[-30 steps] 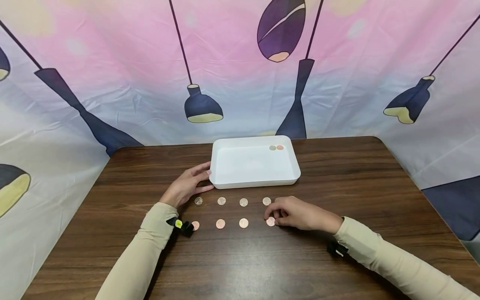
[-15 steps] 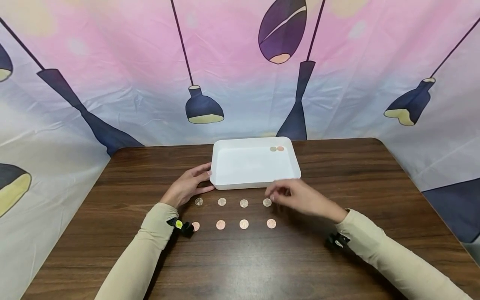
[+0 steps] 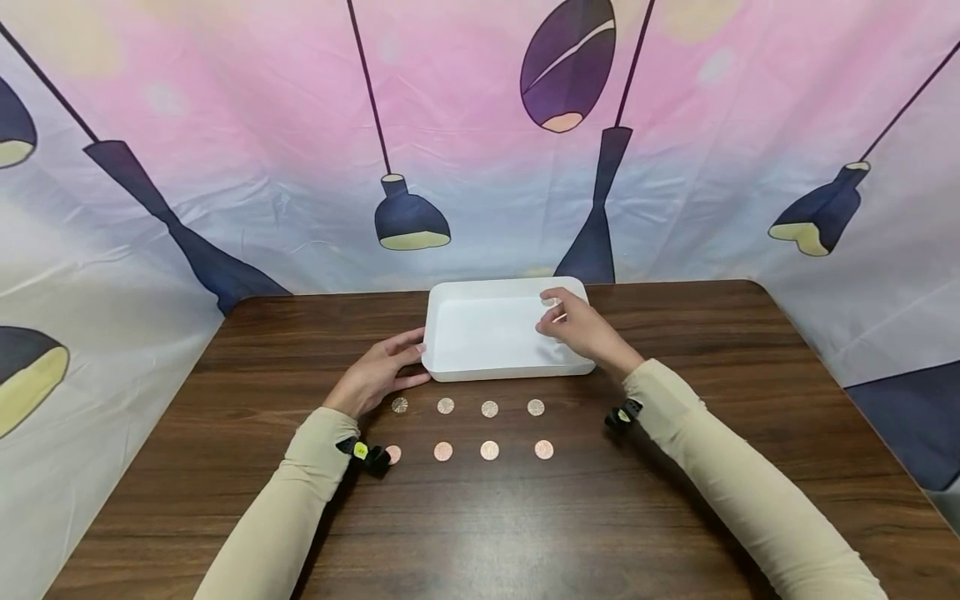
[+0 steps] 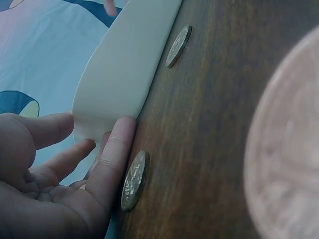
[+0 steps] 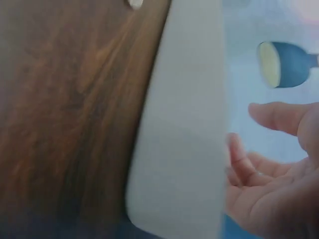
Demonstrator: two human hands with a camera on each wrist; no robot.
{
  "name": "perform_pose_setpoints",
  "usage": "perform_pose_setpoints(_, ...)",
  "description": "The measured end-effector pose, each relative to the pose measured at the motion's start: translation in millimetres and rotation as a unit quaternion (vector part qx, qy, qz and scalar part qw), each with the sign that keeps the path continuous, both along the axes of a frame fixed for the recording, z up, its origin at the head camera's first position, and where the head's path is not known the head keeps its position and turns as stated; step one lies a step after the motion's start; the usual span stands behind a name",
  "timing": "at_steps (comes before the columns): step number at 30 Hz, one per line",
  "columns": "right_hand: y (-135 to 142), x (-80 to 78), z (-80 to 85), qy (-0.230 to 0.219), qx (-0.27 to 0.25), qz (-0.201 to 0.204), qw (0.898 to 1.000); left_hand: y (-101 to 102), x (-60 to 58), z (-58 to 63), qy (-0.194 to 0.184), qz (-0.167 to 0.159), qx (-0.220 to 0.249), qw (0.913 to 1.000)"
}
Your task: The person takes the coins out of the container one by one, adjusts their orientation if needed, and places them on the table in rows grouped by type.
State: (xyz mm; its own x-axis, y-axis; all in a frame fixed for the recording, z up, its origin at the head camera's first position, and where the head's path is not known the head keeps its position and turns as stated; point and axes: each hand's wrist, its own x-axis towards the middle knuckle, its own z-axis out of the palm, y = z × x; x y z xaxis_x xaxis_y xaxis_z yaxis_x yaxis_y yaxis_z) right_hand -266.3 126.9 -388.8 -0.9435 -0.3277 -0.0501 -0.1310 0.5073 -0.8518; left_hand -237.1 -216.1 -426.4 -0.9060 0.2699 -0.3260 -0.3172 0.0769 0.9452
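My left hand (image 3: 375, 372) rests its outstretched fingertips against the left end of a white tray (image 3: 480, 373). In the left wrist view a silver coin (image 4: 135, 180) lies close beside one of its fingers (image 4: 114, 149). Over the right part of the tray is my right hand (image 3: 587, 330), thumb and fingers spread apart with no coin seen between them. A coin (image 3: 549, 302) in the tray shows partly behind its fingers. On the table, a row of silver coins (image 3: 490, 409) lies in front of the tray, and a row of copper coins (image 3: 490, 450) lies nearer me.
The dark wood table (image 3: 465, 517) has its back edge against a hanging cloth (image 3: 300, 167) printed with lamps. A black wrist camera (image 3: 366, 454) on my left arm partly covers the leftmost copper coin.
My right hand has left the rightmost copper coin, passed over the silver row and moved forward over the tray. That coin stays on the table. My left hand keeps its place.
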Motion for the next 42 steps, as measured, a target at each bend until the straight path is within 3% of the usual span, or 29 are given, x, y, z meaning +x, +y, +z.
perform_pose_setpoints(6,-15,-21.1,-12.7,-0.133,-0.010,-0.036,0.990,0,0.6,-0.6,-0.001,0.006,0.000,1.0000)
perform_pose_setpoints(10,-20,-28.8,-18.5,-0.174,-0.032,-0.046,0.983,0,0.9,0.0,0.001,0.001,0.003,1.0000)
perform_pose_setpoints(19,-13,-33.5,-20.9,-0.174,-0.038,-0.043,0.983,1,-0.9,3.2,0.005,0.000,0.001,1.0000)
perform_pose_setpoints(23,-13,-32.4,-21.5,-0.164,-0.005,-0.037,0.986,2,-0.7,2.8,0.001,0.002,-0.003,1.0000)
perform_pose_setpoints(27,-16,-29.4,-23.4,-0.164,0.032,-0.004,0.986,2,0.1,0.8,-0.004,0.005,-0.009,0.9999)
perform_pose_setpoints(36,-25,-17.9,-19.5,-0.164,0.008,0.070,0.984,1,0.7,-0.5,0.000,0.008,0.000,1.0000)
perform_pose_setpoints(42,-27,-13.4,-19.7,-0.147,0.020,0.093,0.985,2,2.2,1.1,0.002,0.003,-0.001,1.0000)
